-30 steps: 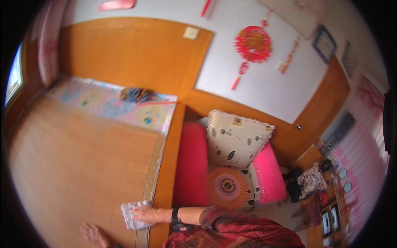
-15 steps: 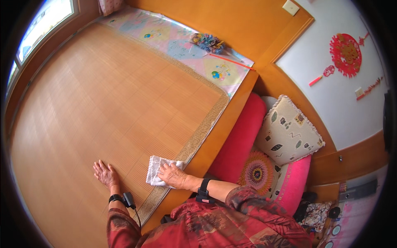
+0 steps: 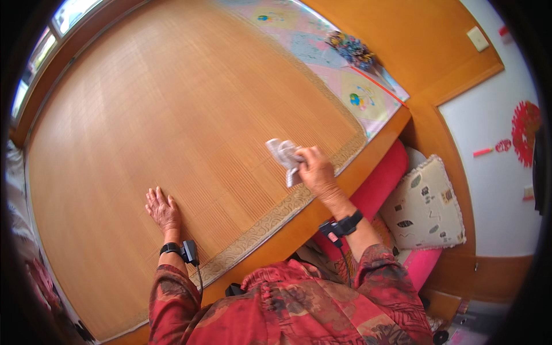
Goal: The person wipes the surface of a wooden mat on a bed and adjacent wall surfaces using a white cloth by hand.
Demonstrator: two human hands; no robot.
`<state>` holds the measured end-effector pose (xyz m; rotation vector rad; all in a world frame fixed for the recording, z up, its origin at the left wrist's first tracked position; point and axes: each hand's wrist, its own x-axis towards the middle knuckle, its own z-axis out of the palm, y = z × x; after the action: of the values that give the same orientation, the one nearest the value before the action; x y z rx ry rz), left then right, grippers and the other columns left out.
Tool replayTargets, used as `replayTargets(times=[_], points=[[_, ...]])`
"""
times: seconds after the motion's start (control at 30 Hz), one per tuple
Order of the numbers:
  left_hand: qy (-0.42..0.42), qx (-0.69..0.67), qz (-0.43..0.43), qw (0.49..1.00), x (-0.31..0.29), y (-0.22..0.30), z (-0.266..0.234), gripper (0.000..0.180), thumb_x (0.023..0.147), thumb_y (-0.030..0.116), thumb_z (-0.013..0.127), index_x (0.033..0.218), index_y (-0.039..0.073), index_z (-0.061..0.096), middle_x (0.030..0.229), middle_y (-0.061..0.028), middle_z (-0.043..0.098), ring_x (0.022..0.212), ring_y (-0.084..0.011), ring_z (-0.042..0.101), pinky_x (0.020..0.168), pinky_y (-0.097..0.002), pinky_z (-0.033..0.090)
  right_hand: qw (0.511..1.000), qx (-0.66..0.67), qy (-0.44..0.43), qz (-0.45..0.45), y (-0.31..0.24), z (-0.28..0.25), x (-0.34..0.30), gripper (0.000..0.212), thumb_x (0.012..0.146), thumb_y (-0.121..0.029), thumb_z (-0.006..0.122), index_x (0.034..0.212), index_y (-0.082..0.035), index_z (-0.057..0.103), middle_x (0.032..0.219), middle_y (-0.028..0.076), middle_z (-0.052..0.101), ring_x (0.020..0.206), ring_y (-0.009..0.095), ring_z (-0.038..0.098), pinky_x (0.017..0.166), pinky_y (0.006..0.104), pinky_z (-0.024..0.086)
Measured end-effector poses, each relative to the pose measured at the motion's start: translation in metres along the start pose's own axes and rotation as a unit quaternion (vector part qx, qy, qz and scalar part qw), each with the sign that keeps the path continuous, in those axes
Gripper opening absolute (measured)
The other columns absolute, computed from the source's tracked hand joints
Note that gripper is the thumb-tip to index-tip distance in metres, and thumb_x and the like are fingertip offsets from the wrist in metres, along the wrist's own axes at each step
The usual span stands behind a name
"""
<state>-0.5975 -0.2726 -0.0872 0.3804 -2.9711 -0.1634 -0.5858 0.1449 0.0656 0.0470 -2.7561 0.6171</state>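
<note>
My right hand grips a crumpled white cloth over the right part of a wide tan mat. The cloth bunches up and hangs from my fingers; whether it touches the mat I cannot tell. Flat on the mat, nearer the front edge, rests my left hand, its fingers spread and holding nothing. Black straps with small boxes and cables go round both wrists. A patterned border runs along the mat's near right side.
Beyond the mat, a multicoloured fluffy duster with a red stick lies on a pastel patterned sheet. On the right, past the wooden edge, a pink seat holds a cream cushion. Windows line the upper left.
My right hand has lifted the cloth from where it lay spread near the border and moved it up and right, crumpling it. My left hand stays flat; the view has shifted.
</note>
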Motion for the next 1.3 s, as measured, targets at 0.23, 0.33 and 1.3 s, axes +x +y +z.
replayTargets(times=[0.23, 0.33, 1.3], points=[[0.010, -0.008, -0.004, 1.000, -0.003, -0.001, -0.004, 0.048, 0.083, 0.025, 0.047, 0.127, 0.010, 0.039, 0.138, -0.0122, 0.029, 0.130, -0.0270, 0.022, 0.105, -0.0455, 0.015, 0.993, -0.059, -0.097, -0.016, 0.074, 0.039, -0.010, 0.046, 0.077, -0.026, 0.059, 0.119, -0.013, 0.045, 0.120, 0.015, 0.043, 0.115, 0.032, 0.038, 0.094, 0.0410, 0.032], [0.005, -0.020, 0.003, 1.000, -0.008, 0.010, 0.003, 0.048, 0.082, 0.025, 0.048, 0.127, 0.010, 0.039, 0.138, -0.0118, 0.030, 0.129, -0.0269, 0.023, 0.105, -0.0455, 0.014, 0.985, -0.108, -0.135, 0.000, 0.096, 0.070, -0.028, 0.053, 0.078, -0.032, 0.058, 0.125, -0.014, 0.040, 0.131, 0.014, 0.034, 0.124, 0.031, 0.027, 0.099, 0.0469, 0.024], [-0.019, -0.057, -0.023, 0.998, -0.002, 0.007, -0.025, 0.052, 0.076, 0.024, 0.055, 0.124, 0.009, 0.043, 0.136, -0.0124, 0.031, 0.129, -0.0279, 0.023, 0.106, -0.0454, 0.012, 0.969, -0.024, -0.040, -0.241, -0.113, 0.322, 0.187, 0.059, 0.074, -0.043, 0.056, 0.120, -0.009, 0.046, 0.131, 0.014, 0.035, 0.125, 0.035, 0.024, 0.100, 0.0540, 0.014]])
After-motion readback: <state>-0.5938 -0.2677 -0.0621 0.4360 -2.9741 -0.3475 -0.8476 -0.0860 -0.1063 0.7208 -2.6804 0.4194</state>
